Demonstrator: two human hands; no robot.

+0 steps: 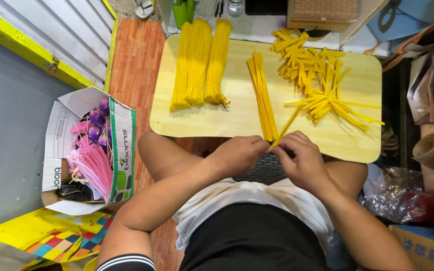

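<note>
My left hand (239,153) and my right hand (300,160) meet at the near edge of a low wooden board (352,143). Together they pinch one yellow strip (286,125) that slants up to the right from my fingertips. Just beyond my hands lies a neat row of straight yellow strips (262,95). To the right is a loose heap of yellow strips (317,80) lying crosswise. At the board's far left rest three long bundles of fringed yellow strips (199,62).
An open cardboard box (121,150) holding pink and purple paper flowers stands on the floor to my left. A patterned yellow bag (46,238) lies below it. Cardboard, paper rolls and plastic wrap (428,150) crowd the right side. Containers stand behind the board.
</note>
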